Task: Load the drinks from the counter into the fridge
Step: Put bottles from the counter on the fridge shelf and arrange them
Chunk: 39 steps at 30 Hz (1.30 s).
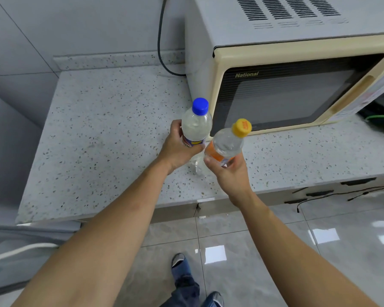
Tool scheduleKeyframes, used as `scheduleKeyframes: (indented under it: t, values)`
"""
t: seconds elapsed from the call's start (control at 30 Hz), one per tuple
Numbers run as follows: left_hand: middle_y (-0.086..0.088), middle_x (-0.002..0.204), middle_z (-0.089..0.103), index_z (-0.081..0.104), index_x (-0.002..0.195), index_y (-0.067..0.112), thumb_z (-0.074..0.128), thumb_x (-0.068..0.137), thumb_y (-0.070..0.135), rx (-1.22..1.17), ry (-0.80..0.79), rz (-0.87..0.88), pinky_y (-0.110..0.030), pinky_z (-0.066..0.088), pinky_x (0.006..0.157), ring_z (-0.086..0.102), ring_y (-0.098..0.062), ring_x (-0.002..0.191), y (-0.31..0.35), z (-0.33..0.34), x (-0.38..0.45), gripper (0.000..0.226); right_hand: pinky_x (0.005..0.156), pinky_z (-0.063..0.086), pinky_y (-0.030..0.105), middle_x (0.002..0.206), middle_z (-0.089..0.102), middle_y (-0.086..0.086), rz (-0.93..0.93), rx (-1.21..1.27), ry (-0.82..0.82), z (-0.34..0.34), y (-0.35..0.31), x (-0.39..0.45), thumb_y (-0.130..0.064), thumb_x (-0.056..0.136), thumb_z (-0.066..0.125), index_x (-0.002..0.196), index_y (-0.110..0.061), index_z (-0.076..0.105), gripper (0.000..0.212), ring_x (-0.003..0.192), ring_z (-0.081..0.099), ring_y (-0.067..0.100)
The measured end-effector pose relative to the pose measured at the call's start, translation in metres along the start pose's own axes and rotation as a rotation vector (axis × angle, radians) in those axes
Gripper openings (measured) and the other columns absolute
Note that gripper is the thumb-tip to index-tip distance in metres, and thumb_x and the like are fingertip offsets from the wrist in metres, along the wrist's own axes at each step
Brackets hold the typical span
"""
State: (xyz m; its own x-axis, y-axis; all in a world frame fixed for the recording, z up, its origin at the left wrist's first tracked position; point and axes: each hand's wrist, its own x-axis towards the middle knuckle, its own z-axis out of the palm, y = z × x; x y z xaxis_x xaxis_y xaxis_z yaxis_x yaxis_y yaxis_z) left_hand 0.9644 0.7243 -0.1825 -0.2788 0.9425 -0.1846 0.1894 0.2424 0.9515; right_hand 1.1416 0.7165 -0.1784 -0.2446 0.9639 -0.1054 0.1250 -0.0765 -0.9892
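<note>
Nearest to us, our feet stand on the glossy tiled floor, which lies open on the right of the legs. Both bare forearms reach forward over the front edge of the speckled counter. Our left hand is wrapped around the labelled middle of the blue-capped bottle, which stands close to upright, and we cannot tell whether its base touches the counter. Our right hand is closed around the lower body of the yellow-capped bottle, which tilts its cap to the right, towards the microwave. The two bottles are just beside each other, near the microwave's front left corner. Left of the hands the counter top is a wide bare stretch running to its left edge and back to the low upstand at the wall. A dark cable drops down the wall behind the microwave's left side. At far right, past the microwave, dark gear with green wires crowds the counter.
</note>
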Motion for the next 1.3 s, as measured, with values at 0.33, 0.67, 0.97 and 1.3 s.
scheduleKeyframes:
  t: [0.33, 0.67, 0.97, 1.3]
  values:
    - [0.014, 0.104, 0.071, 0.058, 0.110, 0.040, 0.086, 0.064, 0.034, -0.309, 0.374, -0.063, -0.027, 0.057, 0.083, 0.069, -0.004, 0.097, -0.016, 0.011, -0.103, 0.054, 0.081, 0.054, 0.032, 0.094, 0.070, 0.008, 0.065, 0.246, -0.054, -0.041, 0.013, -0.065, -0.029, 0.084, 0.072, 0.106, -0.007, 0.063, 0.032, 0.089, 0.066, 0.019]
    - [-0.010, 0.094, 0.076, 0.065, 0.115, 0.013, 0.062, 0.094, 0.041, -0.775, 0.570, -0.470, -0.038, 0.061, 0.067, 0.074, -0.022, 0.078, -0.073, 0.031, -0.298, 0.036, 0.062, 0.045, 0.031, 0.075, 0.060, 0.000, 0.346, 0.453, -0.283, -0.048, 0.049, -0.166, -0.048, 0.074, 0.077, 0.089, -0.023, 0.064, 0.031, 0.065, 0.054, 0.015]
    - [-0.010, 0.092, 0.074, 0.075, 0.092, 0.012, 0.054, 0.093, 0.053, -1.056, 0.713, -0.574, -0.032, 0.059, 0.058, 0.072, -0.023, 0.070, -0.107, 0.025, -0.439, 0.046, 0.058, 0.027, 0.032, 0.074, 0.043, 0.009, 0.531, 0.414, -0.600, 0.008, 0.073, -0.254, -0.046, 0.075, 0.076, 0.083, -0.015, 0.051, 0.041, 0.063, 0.033, 0.019]
    - [-0.016, 0.093, 0.072, 0.065, 0.113, 0.009, 0.063, 0.074, 0.053, -1.152, 0.921, -0.435, -0.034, 0.060, 0.064, 0.067, -0.025, 0.072, -0.119, -0.012, -0.544, 0.059, 0.052, 0.041, 0.028, 0.071, 0.052, 0.007, 0.553, 0.250, -0.850, 0.095, 0.074, -0.332, -0.046, 0.084, 0.070, 0.095, -0.009, 0.051, 0.043, 0.058, 0.049, 0.023]
